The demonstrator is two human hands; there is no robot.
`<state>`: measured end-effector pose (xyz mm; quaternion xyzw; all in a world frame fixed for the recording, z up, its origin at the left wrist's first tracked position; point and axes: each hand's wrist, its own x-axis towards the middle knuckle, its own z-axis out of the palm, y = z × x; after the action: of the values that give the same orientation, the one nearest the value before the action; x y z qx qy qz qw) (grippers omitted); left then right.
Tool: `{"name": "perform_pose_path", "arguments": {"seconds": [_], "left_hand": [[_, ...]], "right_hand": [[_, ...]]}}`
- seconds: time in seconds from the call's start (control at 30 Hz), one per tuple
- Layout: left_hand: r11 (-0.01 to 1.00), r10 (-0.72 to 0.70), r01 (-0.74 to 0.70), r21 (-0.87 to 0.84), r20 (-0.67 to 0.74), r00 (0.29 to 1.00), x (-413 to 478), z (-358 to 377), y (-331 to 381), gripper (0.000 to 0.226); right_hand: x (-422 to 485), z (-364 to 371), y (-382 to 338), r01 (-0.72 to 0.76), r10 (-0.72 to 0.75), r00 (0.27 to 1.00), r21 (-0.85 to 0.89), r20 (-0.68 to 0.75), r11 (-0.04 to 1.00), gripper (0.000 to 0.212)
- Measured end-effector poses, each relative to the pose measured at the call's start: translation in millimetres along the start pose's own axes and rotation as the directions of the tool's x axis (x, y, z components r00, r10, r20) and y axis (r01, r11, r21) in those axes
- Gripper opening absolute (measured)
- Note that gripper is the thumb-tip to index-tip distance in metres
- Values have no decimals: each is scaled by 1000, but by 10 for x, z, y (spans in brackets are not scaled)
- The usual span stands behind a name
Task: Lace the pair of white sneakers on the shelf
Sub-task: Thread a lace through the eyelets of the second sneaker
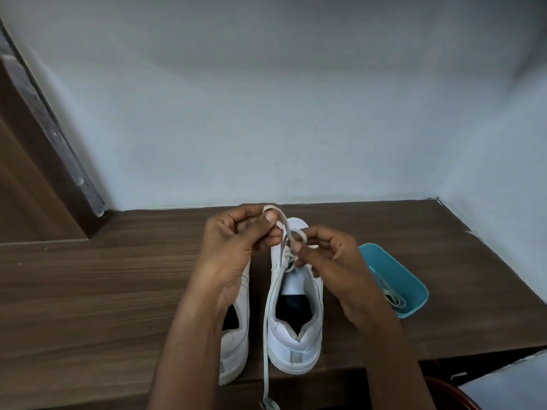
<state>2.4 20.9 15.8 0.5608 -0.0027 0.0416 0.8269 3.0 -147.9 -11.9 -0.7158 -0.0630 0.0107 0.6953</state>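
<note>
Two white sneakers stand side by side on the wooden shelf (103,276), heels toward me. The right sneaker (296,332) is in full view; the left sneaker (236,350) is partly hidden behind my left forearm. My left hand (233,247) pinches a loop of the white lace (279,220) above the right sneaker's toe. My right hand (331,261) pinches another loop of the same lace over the eyelets. One long lace end (268,350) trails down the shoe's left side and hangs past the shelf's front edge.
A teal plastic tray (414,288) sits right of the sneakers with a coiled white lace (395,298) inside. A white wall backs the shelf and closes its right side. A brown wooden frame (35,173) rises at the left. A red object (444,395) lies below the shelf's front right.
</note>
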Motion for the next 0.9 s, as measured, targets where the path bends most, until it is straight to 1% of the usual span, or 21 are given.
{"name": "perform_pose_path", "arguments": {"seconds": [0.07, 0.1, 0.17, 0.2, 0.23, 0.27, 0.3, 0.33, 0.37, 0.43, 0.47, 0.5, 0.53, 0.57, 0.63, 0.7, 0.77, 0.83, 0.9], "left_hand": [[994, -18, 20, -104, 23, 1000, -12, 46, 34, 25], [989, -25, 30, -142, 41, 999, -17, 64, 48, 23], [979, -22, 33, -199, 54, 998, -26, 78, 66, 17], [978, -21, 28, -205, 38, 999, -22, 60, 61, 15], [985, -14, 16, -170, 15, 1000, -18, 29, 53, 15], [998, 3, -4, -69, -6, 1000, 1, -28, 30, 17], [995, 21, -20, 98, -12, 1000, 20, -91, 2, 20], [958, 17, -18, 286, 4, 1000, 43, -167, -45, 24], [897, -25, 3, 441, 43, 999, 63, -237, -104, 29], [768, -165, 28, 640, 156, 974, 64, -284, -205, 32], [713, -194, -9, 701, 209, 958, 60, -269, -259, 27], [671, -177, -62, 739, 241, 954, 57, -235, -310, 18], [653, -140, -104, 751, 254, 957, 52, -194, -345, 9], [651, -99, -125, 749, 247, 964, 50, -156, -363, 5], [637, -31, -132, 759, 196, 980, 55, -131, -370, 9], [654, -23, -79, 752, 125, 992, 62, -155, -376, 16], [740, -74, 12, 672, 64, 995, 70, -181, -377, 16], [844, -104, 79, 530, 17, 994, 72, -176, -365, 14], [919, -124, 128, 373, -35, 992, 80, -146, -342, 11]], "right_hand": [[1, 75, 9, -1, 7, 990, -45, 138, 999, 14], [10, 110, 16, 22, -8, 987, -85, 162, 996, 12], [32, 154, 25, 75, -59, 991, -133, 121, 988, 15], [39, 159, 21, 96, -86, 992, -126, 87, 987, 17], [38, 158, 7, 118, -112, 992, -103, 57, 988, 17], [31, 147, -17, 139, -138, 990, -68, 30, 988, 15], [25, 135, -43, 157, -157, 988, -24, 6, 987, 13], [19, 119, -70, 169, -168, 986, 26, -17, 985, 12], [14, 106, -92, 174, -172, 984, 74, -35, 982, 13], [5, 96, -121, 171, -166, 985, 151, -46, 974, 17], [0, 100, -131, 164, -159, 986, 174, -43, 971, 19], [-4, 108, -134, 156, -150, 988, 189, -41, 970, 20], [-5, 112, -138, 146, -140, 989, 201, -41, 969, 21], [-4, 110, -138, 135, -128, 991, 207, -45, 969, 21], [5, 64, -121, 106, -96, 993, 171, -63, 980, 21], [7, -31, -66, 23, -18, 995, 52, -96, 998, 19], [1, -159, 33, -116, 93, 986, -166, -138, 979, 27], [-18, -263, 116, -225, 189, 973, -353, -132, 908, 37], [-27, -286, 151, -270, 254, 962, -436, -96, 858, 48]]}}
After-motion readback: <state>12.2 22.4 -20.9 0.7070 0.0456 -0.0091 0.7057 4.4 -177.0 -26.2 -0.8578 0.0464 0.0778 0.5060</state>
